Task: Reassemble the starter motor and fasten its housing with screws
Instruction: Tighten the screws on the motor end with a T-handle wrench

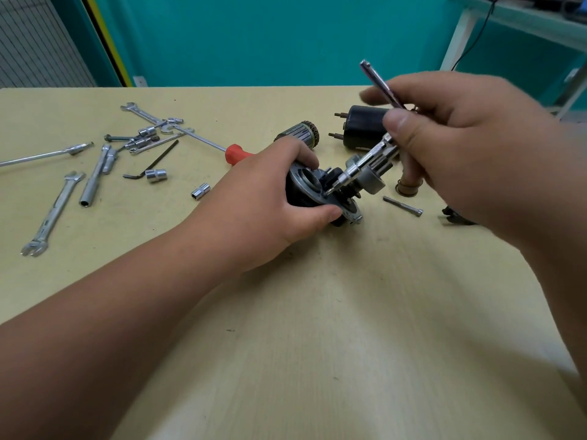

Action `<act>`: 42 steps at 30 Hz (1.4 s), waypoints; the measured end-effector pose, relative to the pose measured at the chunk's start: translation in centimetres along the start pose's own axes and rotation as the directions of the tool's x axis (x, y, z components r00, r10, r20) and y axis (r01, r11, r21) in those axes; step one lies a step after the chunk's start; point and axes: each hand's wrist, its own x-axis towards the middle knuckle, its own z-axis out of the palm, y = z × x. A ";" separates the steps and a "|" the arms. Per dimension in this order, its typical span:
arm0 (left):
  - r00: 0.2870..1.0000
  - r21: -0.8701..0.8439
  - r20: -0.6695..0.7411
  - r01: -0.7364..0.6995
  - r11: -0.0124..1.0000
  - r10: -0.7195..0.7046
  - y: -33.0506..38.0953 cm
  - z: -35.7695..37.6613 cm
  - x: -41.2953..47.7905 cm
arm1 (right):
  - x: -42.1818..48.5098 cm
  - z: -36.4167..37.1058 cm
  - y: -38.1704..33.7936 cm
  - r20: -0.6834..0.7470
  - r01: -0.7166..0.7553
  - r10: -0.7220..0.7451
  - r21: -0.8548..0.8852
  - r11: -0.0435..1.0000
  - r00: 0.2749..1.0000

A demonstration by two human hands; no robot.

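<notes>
The starter motor housing [301,193] is a little above the middle of the frame, held tilted, low at the table; I cannot tell if it rests on it. It is a dark round body with a grey metal flange at its open end, and black parts show inside. The left hand [270,201] grasps it, fingers curled over the top and thumb under the flange. The right hand [460,144], at the upper right, pinches a slim silver screwdriver [360,163] between thumb and fingers; its tip touches the flange face.

The table [317,312] is pale yellow with fine grain. At the upper left lie wrenches [52,214], sockets [200,190], a black hex key [155,160] and a red-handled screwdriver [236,154]. Above the hands lie an armature [301,131] and a black cylinder [365,125]; a long bolt [403,206] lies right of the housing. The wall [254,36] behind is teal
</notes>
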 end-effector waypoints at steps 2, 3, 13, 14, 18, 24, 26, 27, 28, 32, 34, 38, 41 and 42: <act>1.000 0.023 -0.016 -0.002 1.000 0.002 0.2 0.1 -0.1 | 0.0 0.4 0.0 -0.021 -0.063 0.063 0.016 0.998 0.998; 1.000 0.032 -0.021 -0.008 0.999 0.009 0.2 0.2 -0.2 | 0.0 0.5 0.1 -0.028 -0.103 0.104 0.032 0.994 0.994; 1.000 0.010 -0.004 -0.007 1.000 0.007 0.2 -0.1 -0.1 | -0.1 -0.9 -0.1 0.002 -0.096 0.097 0.115 0.989 0.995; 1.000 0.006 -0.001 -0.006 1.000 0.006 0.2 -0.1 -0.1 | -0.1 -1.0 -0.2 0.004 -0.085 0.085 0.127 0.988 0.996; 1.000 0.008 0.014 -0.016 1.000 0.016 0.1 -0.3 0.0 | -0.2 -1.1 -0.3 0.038 -0.021 0.015 0.145 0.989 0.999; 0.999 0.019 0.028 -0.035 0.999 0.034 0.0 -0.4 0.0 | -0.3 -0.8 -0.2 0.123 0.012 -0.031 0.150 0.989 0.992; 0.999 0.021 0.029 -0.038 0.999 0.037 0.0 -0.4 0.0 | -0.2 -0.8 -0.2 0.128 0.014 -0.033 0.149 0.989 0.991; 0.999 0.022 0.030 -0.039 0.999 0.038 -0.1 -0.4 0.0 | -0.2 -0.8 -0.1 0.126 0.016 -0.035 0.149 0.989 0.991; 0.999 0.022 0.032 -0.040 0.999 0.039 0.0 -0.5 0.0 | -0.2 -0.8 -0.1 0.122 0.020 -0.038 0.147 0.989 0.992; 0.998 0.025 0.039 -0.044 0.999 0.043 0.1 -0.5 0.0 | -0.1 -0.9 0.0 0.124 0.034 -0.052 0.139 0.990 0.991; 0.998 0.026 0.039 -0.046 0.999 0.045 0.1 -0.5 0.0 | -0.1 -0.8 0.0 0.128 0.042 -0.057 0.123 0.992 0.990; 0.998 0.021 0.046 -0.046 0.999 0.045 0.2 -0.5 0.0 | -0.1 -0.9 0.1 0.137 0.047 -0.062 0.111 0.993 0.989; 0.998 0.012 0.044 -0.043 0.999 0.042 0.2 -0.6 -0.1 | -0.1 -1.3 0.3 0.165 0.060 -0.074 0.092 0.994 0.984; 0.998 0.011 0.042 -0.043 0.999 0.043 0.1 -0.6 -0.1 | 0.0 -1.5 0.4 0.176 0.073 -0.083 0.067 0.995 0.981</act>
